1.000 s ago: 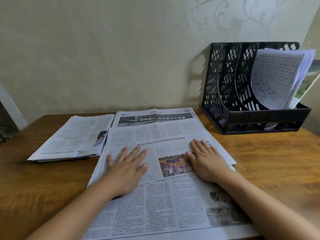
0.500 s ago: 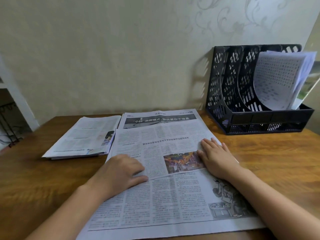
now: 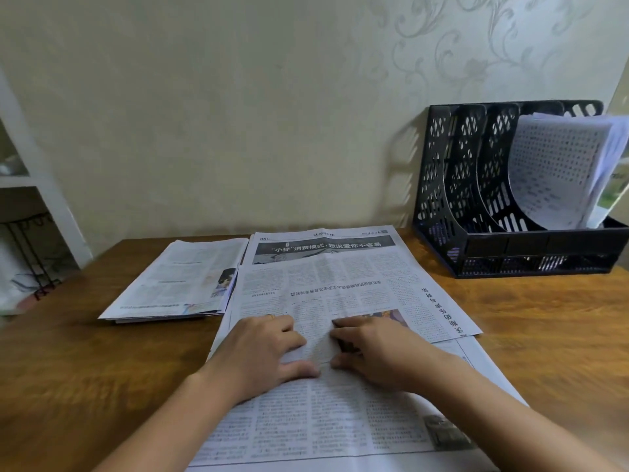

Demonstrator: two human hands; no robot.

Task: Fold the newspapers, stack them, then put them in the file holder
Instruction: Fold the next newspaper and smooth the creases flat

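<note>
Wooden table (image 3: pixel 544 335) carries a large newspaper (image 3: pixel 340 284), partly folded over. Left hand (image 3: pixel 262 352) and right hand (image 3: pixel 377 356) rest on its near flap, fingers curled, apparently pinching the paper. Folded newspapers (image 3: pixel 177 281) lie just left; black file holder (image 3: pixel 476 212) stands far right, holding papers.
</note>
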